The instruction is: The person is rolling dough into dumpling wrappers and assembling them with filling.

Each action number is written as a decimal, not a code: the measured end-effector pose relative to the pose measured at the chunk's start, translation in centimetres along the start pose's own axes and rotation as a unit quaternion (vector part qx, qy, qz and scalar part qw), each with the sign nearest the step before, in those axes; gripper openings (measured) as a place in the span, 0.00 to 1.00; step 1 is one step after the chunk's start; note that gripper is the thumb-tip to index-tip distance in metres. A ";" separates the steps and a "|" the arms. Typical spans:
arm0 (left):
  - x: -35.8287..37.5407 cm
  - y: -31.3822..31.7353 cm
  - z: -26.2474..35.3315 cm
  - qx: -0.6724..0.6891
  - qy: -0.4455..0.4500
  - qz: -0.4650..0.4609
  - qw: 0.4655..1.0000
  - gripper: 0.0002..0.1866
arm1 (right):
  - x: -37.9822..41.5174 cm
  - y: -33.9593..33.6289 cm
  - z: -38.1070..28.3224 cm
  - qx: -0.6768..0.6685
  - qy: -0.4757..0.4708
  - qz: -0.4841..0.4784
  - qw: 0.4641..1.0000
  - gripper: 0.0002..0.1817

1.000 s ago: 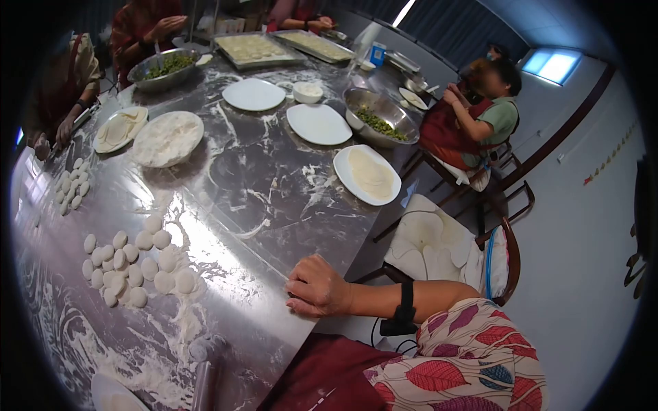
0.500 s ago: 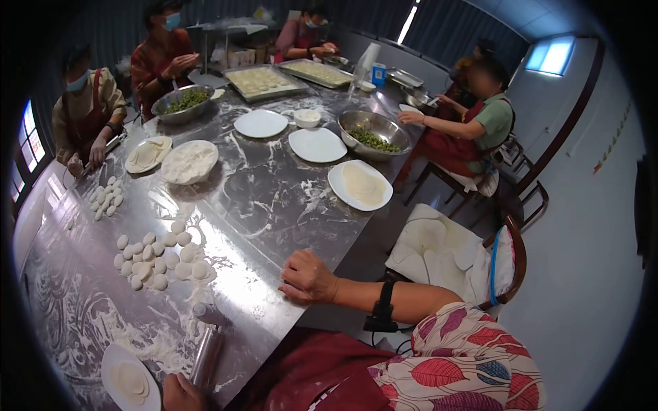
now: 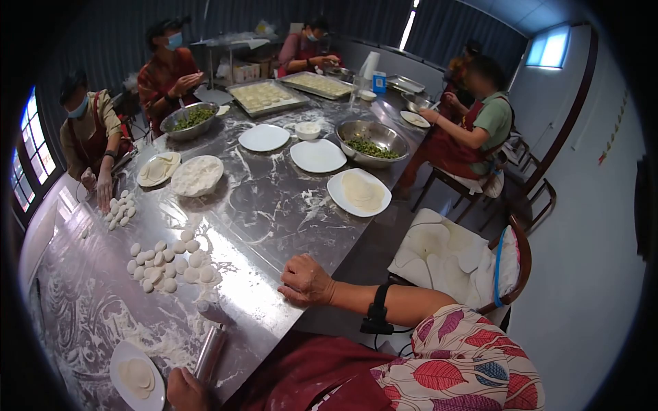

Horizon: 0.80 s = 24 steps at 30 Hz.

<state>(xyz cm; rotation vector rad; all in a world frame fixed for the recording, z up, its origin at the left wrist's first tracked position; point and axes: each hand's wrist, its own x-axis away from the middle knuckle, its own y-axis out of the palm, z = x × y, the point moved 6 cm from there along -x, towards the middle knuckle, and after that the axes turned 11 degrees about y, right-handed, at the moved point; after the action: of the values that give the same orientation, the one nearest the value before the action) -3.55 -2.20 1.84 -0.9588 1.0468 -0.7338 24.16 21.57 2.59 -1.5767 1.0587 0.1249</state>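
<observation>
My right hand [image 3: 306, 279] rests on the metal table near its edge, fingers curled into a loose fist with nothing visible in them. My left hand [image 3: 185, 390] is at the bottom edge, partly cut off, and its fingers are mostly hidden. Beside it lies a metal rolling pin [image 3: 209, 353]. Just left of that hand stands a white plate [image 3: 118, 373] with thin round dough wrappers [image 3: 137, 378]. Several small floured dough pieces [image 3: 164, 266] lie beyond the rolling pin.
Plates, a dish of flour [image 3: 197, 176], steel bowls of green filling [image 3: 371, 148] and trays of dumplings [image 3: 260, 97] stand farther back. Co-workers sit around the table; one [image 3: 92, 130] touches dough pieces at left. A cushioned chair [image 3: 439, 246] stands right of the table.
The view has shifted slightly. The co-worker at left has reached down to the dough pieces. The co-worker in green has drawn their hands together. My hands stay in place.
</observation>
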 end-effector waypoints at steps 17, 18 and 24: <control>0.0 -1.2 -0.1 0.044 0.005 0.095 0.995 0.11 | -0.1 0.7 -0.9 -0.010 -0.016 0.027 0.999 0.10; 0.1 -1.2 0.1 0.043 0.010 0.099 0.994 0.11 | 0.1 0.7 -0.7 -0.013 -0.009 0.029 0.999 0.10; 0.3 -1.3 0.5 0.030 0.033 0.102 0.994 0.10 | -1.9 2.9 -2.8 -0.241 0.122 -0.001 0.963 0.23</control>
<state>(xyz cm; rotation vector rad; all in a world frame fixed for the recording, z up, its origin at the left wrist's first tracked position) -3.05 -2.80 3.01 -0.7667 1.1561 -0.6278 19.82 20.55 2.49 -2.0729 1.2835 0.2010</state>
